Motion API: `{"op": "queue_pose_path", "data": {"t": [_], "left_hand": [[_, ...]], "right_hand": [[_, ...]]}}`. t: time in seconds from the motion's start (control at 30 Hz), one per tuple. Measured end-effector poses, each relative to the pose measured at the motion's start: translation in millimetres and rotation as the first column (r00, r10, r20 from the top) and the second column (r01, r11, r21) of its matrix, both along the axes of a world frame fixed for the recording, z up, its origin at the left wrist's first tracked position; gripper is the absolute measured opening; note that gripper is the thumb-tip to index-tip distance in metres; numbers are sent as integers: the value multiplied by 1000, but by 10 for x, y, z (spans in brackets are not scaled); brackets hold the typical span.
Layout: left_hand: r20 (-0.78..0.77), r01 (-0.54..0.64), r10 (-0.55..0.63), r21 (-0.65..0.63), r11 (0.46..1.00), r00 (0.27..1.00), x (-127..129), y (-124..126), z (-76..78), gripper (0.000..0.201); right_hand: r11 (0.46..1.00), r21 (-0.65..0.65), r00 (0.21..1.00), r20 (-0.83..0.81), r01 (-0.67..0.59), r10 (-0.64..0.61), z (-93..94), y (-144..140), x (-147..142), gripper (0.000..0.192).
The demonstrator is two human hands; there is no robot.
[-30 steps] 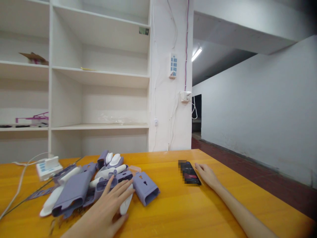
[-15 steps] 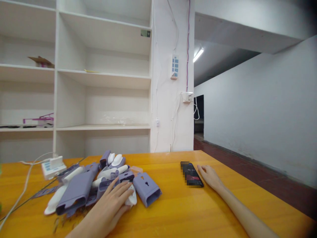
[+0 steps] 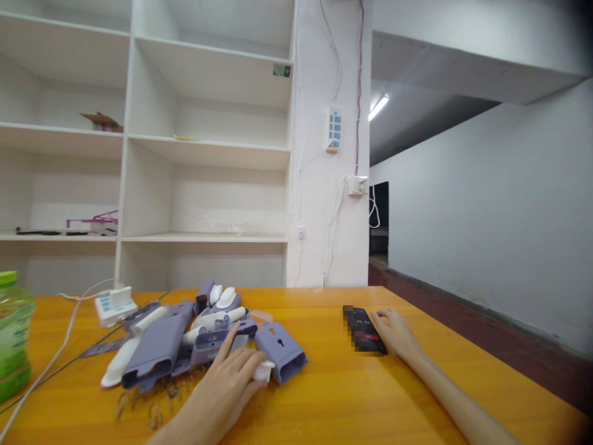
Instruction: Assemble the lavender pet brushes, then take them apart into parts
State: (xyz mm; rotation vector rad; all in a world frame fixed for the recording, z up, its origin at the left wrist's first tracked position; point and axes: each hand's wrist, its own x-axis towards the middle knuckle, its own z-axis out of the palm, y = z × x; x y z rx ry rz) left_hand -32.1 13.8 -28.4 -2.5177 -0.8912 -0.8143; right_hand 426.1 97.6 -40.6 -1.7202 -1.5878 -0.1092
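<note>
My left hand [image 3: 236, 377] is at the front of a heap of purple and white plastic parts. Its thumb and fingers are closed on a small white plastic piece [image 3: 264, 371] with a ridged end, mostly covered by the fingers; the index finger stretches forward over the pile. Right beside that piece lies a hollow purple housing [image 3: 280, 351] with cut-out holes. A larger purple housing [image 3: 155, 349] lies left of the hand. My right hand [image 3: 396, 334] rests on the table against the right side of a black phone [image 3: 368, 330], fingers loosely curved, holding nothing.
A bottle of green liquid [image 3: 13, 340] stands at the left edge. Behind the heap sits a white power strip [image 3: 115, 306], its cable [image 3: 60, 352] running forward. Thin brown bits [image 3: 155, 414] lie on the yellow table [image 3: 319, 402]. White shelves [image 3: 208, 238] stand behind.
The view has swung left, bringing the green bottle into sight. In my left hand the white piece has turned, so its ridged end now shows. My right hand stays beside the phone.
</note>
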Motion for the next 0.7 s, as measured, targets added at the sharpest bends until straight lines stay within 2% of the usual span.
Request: {"op": "queue_pose_path", "data": {"t": [0.1,0.23,0.3,0.37,0.4,0.53,0.6,0.7], "left_hand": [[27,6,-4,-80,997,1000,-14,-54,0,29],[22,-1,7,-236,972,1000,44,-193,62,29],[9,14,-12,-278,960,1000,85,-246,104,27],[8,49,-49,-294,955,999,113,-265,127,30],[12,70,-69,-291,954,998,118,-260,127,36],[1,100,-103,-259,961,995,88,-181,71,64],[-34,77,-88,-252,965,995,64,-145,38,67],[-73,22,-41,-240,971,997,50,-141,24,59]], "right_hand": [[985,122,993,16,-121,120,198,-143,-356,30],[907,194,927,98,-375,363,374,-500,-1096,32],[850,177,868,149,-495,475,376,-716,-1473,26],[766,145,778,182,-627,602,325,-900,-1776,28],[741,114,746,198,-662,636,287,-968,-1888,31],[694,-30,669,241,-719,703,144,-1061,-2063,53],[694,-78,660,247,-716,709,107,-1032,-2038,53],[720,-88,679,271,-688,682,79,-946,-1971,48]]}}
